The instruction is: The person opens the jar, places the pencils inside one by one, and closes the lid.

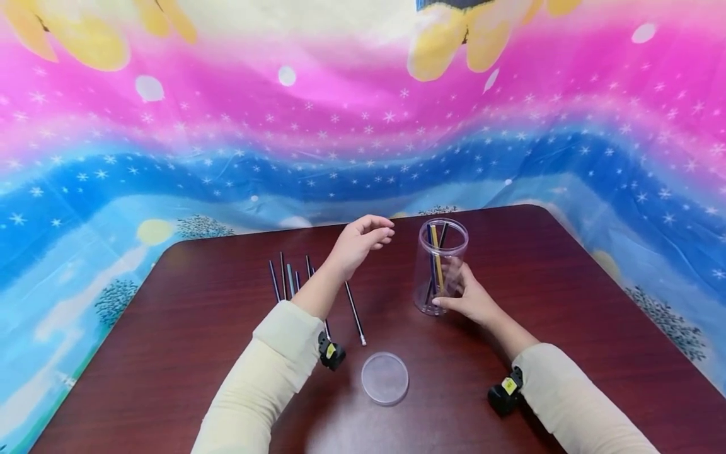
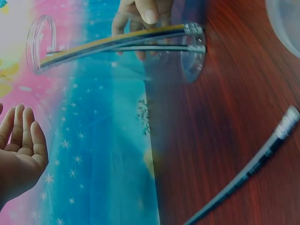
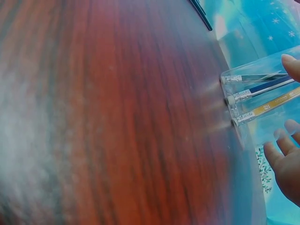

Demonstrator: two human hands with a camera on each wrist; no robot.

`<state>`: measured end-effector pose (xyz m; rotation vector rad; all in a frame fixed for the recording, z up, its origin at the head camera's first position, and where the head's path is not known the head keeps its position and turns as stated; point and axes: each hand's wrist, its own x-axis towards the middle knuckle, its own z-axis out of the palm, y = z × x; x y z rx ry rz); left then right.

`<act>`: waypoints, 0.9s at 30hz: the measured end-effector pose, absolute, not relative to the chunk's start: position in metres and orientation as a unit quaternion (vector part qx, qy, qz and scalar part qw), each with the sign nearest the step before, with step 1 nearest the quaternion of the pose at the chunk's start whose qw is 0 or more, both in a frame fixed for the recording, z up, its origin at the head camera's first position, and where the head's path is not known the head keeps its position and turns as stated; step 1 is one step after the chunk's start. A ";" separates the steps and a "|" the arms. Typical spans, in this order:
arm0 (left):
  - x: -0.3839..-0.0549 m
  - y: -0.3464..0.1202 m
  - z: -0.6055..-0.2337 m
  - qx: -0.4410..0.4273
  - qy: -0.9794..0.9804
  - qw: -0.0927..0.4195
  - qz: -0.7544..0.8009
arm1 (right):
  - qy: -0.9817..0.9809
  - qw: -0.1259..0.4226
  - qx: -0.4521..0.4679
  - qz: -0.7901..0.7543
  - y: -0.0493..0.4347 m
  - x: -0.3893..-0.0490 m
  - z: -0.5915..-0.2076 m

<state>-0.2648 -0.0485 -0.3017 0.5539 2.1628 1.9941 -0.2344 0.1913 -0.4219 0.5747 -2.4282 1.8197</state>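
A clear plastic jar [image 1: 421, 285] stands upright and uncapped on the table. My right hand [image 1: 466, 295] grips its side, thumb and fingers around the wall. Inside lean a yellow pencil [image 3: 276, 102], a dark blue pencil [image 3: 262, 89] and a black pencil [image 3: 260, 78], eraser ends down on the jar's bottom. To the left of the jar my left hand [image 1: 363, 244] is raised over the table with nothing in it; the left wrist view shows its fingers loosely extended. A dark pencil [image 1: 355, 314] with a pale eraser end lies below that hand.
Several more pencils [image 1: 283, 277] lie side by side left of my left forearm, partly hidden by the sleeve. A round clear lid [image 1: 385, 379] rests flat near the table's front. Behind the dark wooden table [image 1: 170, 353] hangs a colourful printed cloth [image 1: 351, 139].
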 end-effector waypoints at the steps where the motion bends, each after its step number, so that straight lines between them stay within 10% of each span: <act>1: -0.265 -0.052 -0.303 0.183 0.724 0.076 0.661 | -0.788 0.025 0.186 0.587 0.192 -0.234 -0.422; 27: -0.250 -0.148 -0.341 0.115 0.788 0.083 0.600 | -0.787 0.006 0.176 0.591 0.190 -0.235 -0.421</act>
